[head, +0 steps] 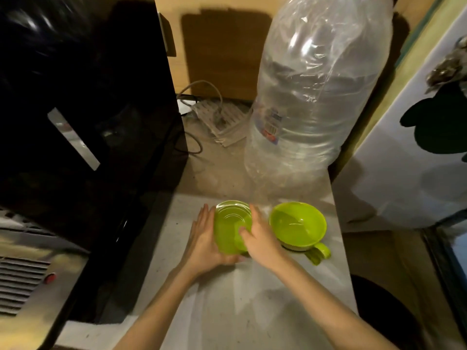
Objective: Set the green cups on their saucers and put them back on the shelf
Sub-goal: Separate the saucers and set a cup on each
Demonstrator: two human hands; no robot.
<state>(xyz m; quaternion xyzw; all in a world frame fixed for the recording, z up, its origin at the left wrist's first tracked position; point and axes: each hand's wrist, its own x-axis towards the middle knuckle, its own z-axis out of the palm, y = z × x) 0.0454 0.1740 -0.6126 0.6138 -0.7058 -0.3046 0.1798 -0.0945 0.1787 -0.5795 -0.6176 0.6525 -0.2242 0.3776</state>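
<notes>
Both hands hold a stack of green saucers [231, 223] just above the grey counter [227, 311]. My left hand [203, 238] cups the stack's left side and underside. My right hand [262, 238] grips its right side, thumb lying over the rim. To the right stands a green cup [298, 224], upright on the counter with its handle toward the near right. A pale ring shows under the cup's base; I cannot tell whether it is a saucer.
A large clear water bottle [316, 97] wrapped in plastic stands close behind the cup. A black appliance [83, 109] fills the left. A power strip with cables [217, 117] lies at the back. A white surface [414, 152] rises at the right.
</notes>
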